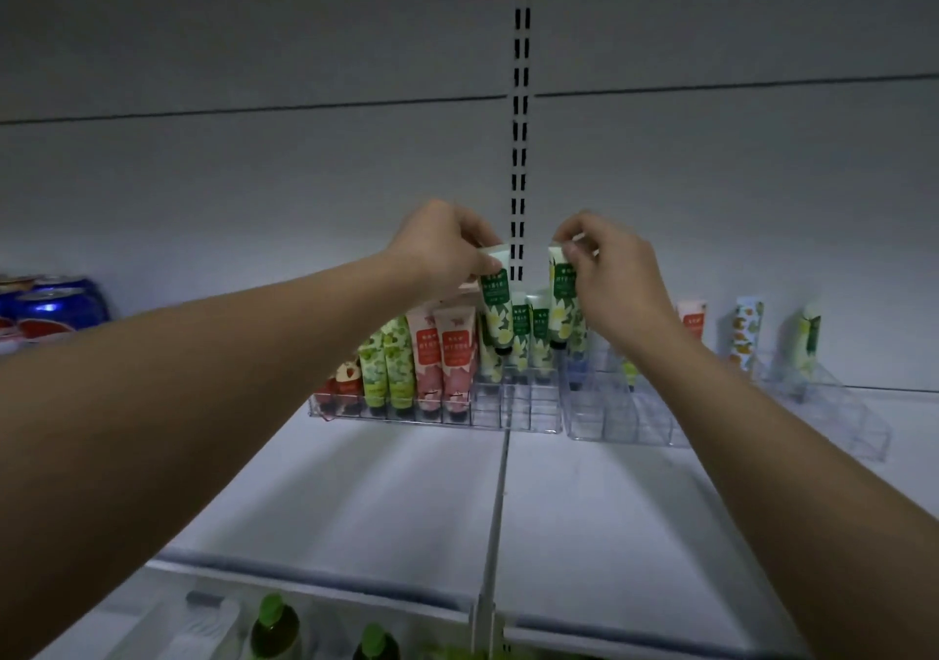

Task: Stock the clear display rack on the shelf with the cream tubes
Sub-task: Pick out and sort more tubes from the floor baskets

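This place is a shop — the goods stand on a white metal shelf (355,481) with a slotted upright (520,116) in the back wall. Cream tubes (447,354) of several designs stand in rows inside clear display racks (513,408). Blue drink cans (51,304) wait at the left, and green-capped bottles (274,624) fill the shelf below.

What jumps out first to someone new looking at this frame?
Two bare arms reach up at centre, the left hand and right hand each pinching a green-and-white cream tube cap-down over the clear display rack. Its left slots hold pink and green tubes; blue cans sit far left.
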Tool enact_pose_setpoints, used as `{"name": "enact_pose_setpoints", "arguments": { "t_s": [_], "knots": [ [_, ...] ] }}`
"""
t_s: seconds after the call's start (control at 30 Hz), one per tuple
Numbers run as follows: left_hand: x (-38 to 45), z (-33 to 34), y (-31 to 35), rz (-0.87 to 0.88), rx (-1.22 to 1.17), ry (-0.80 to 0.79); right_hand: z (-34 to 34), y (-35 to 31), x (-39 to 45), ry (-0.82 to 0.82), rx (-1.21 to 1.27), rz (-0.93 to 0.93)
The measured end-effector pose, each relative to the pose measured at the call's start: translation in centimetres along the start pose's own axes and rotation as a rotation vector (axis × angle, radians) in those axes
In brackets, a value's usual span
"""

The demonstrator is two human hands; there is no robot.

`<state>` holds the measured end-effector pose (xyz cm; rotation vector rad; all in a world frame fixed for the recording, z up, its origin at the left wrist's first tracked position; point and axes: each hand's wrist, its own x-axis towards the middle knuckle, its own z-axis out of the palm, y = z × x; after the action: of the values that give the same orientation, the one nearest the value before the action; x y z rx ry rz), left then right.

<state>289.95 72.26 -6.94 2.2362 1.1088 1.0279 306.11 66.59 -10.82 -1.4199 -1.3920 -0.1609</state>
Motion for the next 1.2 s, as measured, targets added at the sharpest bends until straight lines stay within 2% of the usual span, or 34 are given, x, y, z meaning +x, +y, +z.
{"name": "enact_pose_setpoints", "arguments": {
  "t_s": [0.13,0.33,0.7,0.93,1.1,1.2],
  "knots": [
    [2.3,0.9,-0.1,0.030,0.049,-0.007,1.6,1.9,0.2,0.098,0.063,-0.014],
    [3.6,2.4,0.0,0.068,0.132,-0.058,2.8,2.9,-0.6,0.007,0.059,-0.060],
    [4.1,2.6,1.0,0.045,0.185,-0.134,2.5,3.9,-0.4,0.031,0.049,-0.057],
    [4.0,3.7,0.0,0.044,0.257,-0.119,2.3,3.6,-0.4,0.045,0.076,-0.043],
    [3.5,5.1,-1.1,0.161,0.513,-0.068,2.3,3.8,-0.3,0.044,0.086,-0.028],
    [3.6,5.3,-1.2,0.223,0.569,-0.036,2.2,3.9,-0.2,0.049,0.072,-0.031]
  ]
}}
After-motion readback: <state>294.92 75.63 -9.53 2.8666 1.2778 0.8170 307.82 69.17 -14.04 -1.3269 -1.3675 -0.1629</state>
